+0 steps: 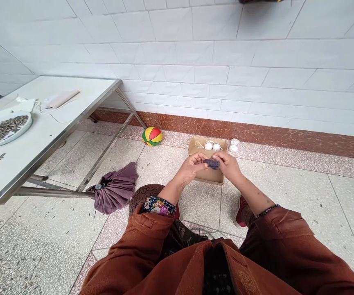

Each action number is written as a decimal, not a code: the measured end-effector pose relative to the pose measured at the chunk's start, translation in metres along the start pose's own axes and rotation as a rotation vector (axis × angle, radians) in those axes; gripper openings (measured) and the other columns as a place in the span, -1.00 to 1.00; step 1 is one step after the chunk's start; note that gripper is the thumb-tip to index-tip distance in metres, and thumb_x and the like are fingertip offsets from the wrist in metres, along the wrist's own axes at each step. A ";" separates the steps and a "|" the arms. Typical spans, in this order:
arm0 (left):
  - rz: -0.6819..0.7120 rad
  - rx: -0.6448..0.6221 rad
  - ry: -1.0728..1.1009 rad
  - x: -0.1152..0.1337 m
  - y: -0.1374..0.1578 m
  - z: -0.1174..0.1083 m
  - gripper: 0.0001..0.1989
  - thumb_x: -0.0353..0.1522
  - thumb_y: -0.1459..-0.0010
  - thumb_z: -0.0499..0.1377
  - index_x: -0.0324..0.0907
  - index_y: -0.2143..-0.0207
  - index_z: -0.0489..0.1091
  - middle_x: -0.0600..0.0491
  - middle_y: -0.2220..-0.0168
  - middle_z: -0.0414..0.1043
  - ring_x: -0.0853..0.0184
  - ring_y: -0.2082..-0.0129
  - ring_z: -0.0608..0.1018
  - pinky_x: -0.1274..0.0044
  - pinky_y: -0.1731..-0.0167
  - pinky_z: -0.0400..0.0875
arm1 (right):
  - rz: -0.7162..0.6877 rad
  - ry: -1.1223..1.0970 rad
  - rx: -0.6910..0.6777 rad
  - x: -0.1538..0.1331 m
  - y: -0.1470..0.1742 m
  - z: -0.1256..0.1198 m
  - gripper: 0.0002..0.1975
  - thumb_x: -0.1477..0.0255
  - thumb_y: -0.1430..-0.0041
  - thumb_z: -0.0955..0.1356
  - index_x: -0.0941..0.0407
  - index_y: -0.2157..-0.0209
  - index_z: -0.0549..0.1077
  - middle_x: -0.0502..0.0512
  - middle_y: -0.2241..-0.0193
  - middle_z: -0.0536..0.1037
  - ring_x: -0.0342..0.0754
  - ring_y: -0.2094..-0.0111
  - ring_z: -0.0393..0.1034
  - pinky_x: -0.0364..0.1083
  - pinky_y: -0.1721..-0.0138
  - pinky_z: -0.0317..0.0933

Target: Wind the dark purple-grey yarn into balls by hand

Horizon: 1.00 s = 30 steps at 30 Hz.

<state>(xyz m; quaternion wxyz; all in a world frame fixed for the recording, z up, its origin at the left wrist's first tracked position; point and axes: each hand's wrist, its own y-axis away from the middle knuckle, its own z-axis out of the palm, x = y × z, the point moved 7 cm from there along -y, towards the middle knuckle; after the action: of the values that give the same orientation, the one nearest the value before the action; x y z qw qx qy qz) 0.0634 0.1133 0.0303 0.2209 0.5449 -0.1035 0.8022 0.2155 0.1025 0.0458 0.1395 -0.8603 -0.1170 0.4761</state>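
A small bundle of dark purple-blue yarn (211, 164) is held between my two hands, above a shallow cardboard box. My left hand (195, 163) pinches its left end, fingers closed. On the other end, my right hand (226, 162) is closed too, with fingertips against the yarn. The cardboard box (209, 177) lies on the floor beneath them, partly hidden by the hands. In its far part sit two white yarn balls (212, 145) with a loose strand. Two more white balls (233, 145) rest on the floor just right of the box.
A multicoloured ball (152, 136) lies by the wall. On the left stands a metal-framed table (49, 141) with a plate (26, 128) of sunflower seeds and a folded cloth (62, 99). A purple folded umbrella (117, 188) lies beside the table leg. Seed shells litter the floor.
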 end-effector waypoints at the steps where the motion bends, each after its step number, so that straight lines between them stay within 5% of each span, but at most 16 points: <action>1: 0.014 0.027 0.030 0.000 -0.001 -0.002 -0.70 -0.35 0.06 0.40 -0.20 0.26 0.45 0.09 0.33 0.48 0.45 0.35 0.49 0.56 0.28 0.37 | 0.011 0.022 -0.039 0.003 0.004 0.009 -0.77 0.35 -0.37 0.26 0.07 0.32 0.51 0.05 0.41 0.56 -0.03 0.37 0.44 -0.07 0.29 0.30; 5: 0.085 0.163 -0.029 0.002 -0.004 -0.018 -0.70 -0.37 0.09 0.40 -0.20 0.28 0.43 0.15 0.41 0.45 0.47 0.41 0.47 0.55 0.26 0.35 | -0.118 0.128 -0.265 -0.012 0.028 0.044 -0.79 0.36 -0.39 0.27 0.07 0.27 0.51 0.11 0.31 0.60 0.01 0.29 0.49 -0.07 0.25 0.32; 8: 0.121 0.213 -0.178 0.003 -0.005 -0.026 -0.73 -0.43 0.10 0.38 -0.20 0.31 0.42 0.14 0.40 0.47 0.45 0.38 0.48 0.54 0.23 0.35 | -0.255 0.144 -0.309 -0.036 0.041 0.045 -0.77 0.32 -0.42 0.25 0.07 0.23 0.51 0.13 0.29 0.60 0.01 0.26 0.49 -0.05 0.19 0.33; 12: 0.069 0.117 -0.340 -0.005 -0.001 -0.020 -0.77 -0.45 0.11 0.35 -0.22 0.35 0.40 0.15 0.45 0.44 0.48 0.45 0.44 0.56 0.31 0.31 | -0.256 0.078 -0.173 -0.046 0.031 0.013 -0.74 0.28 -0.43 0.26 0.06 0.23 0.54 0.12 0.32 0.59 0.01 0.27 0.48 -0.03 0.18 0.34; 18: 0.000 -0.146 -0.266 -0.012 0.017 0.007 -0.73 -0.40 0.07 0.38 -0.23 0.29 0.43 0.10 0.37 0.47 0.47 0.42 0.45 0.56 0.31 0.29 | -0.028 0.034 0.071 -0.005 0.008 -0.010 -0.75 0.28 -0.36 0.28 0.07 0.34 0.50 0.08 0.38 0.56 0.01 0.31 0.44 -0.03 0.19 0.31; 22: 0.091 0.005 -0.110 -0.004 0.015 -0.004 -0.71 -0.37 0.06 0.38 -0.21 0.27 0.42 0.11 0.35 0.47 0.45 0.37 0.47 0.54 0.25 0.34 | 0.056 0.058 -0.059 0.009 0.021 0.026 -0.78 0.33 -0.33 0.28 0.08 0.35 0.50 0.07 0.41 0.56 0.01 0.34 0.45 -0.07 0.28 0.30; 26: 0.159 0.186 -0.126 -0.004 0.012 -0.023 -0.71 -0.43 0.08 0.37 -0.19 0.28 0.39 0.16 0.40 0.43 0.46 0.37 0.46 0.55 0.23 0.33 | -0.115 0.157 -0.252 -0.014 0.048 0.059 -0.78 0.37 -0.38 0.26 0.06 0.32 0.50 0.09 0.35 0.58 0.01 0.26 0.48 -0.07 0.21 0.32; 30: 0.132 0.229 -0.204 -0.014 0.013 -0.031 -0.67 -0.47 0.09 0.36 -0.19 0.25 0.37 0.13 0.37 0.47 0.45 0.35 0.50 0.54 0.21 0.34 | -0.248 0.191 -0.256 -0.039 0.064 0.056 -0.76 0.37 -0.43 0.23 0.07 0.24 0.51 0.12 0.32 0.57 0.01 0.26 0.48 -0.05 0.19 0.34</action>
<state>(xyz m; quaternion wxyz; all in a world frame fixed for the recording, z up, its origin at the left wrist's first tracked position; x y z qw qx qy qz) 0.0358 0.1109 0.0070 0.0925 0.6374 -0.0686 0.7619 0.1514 0.0371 0.0258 0.0970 -0.8913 -0.2680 0.3527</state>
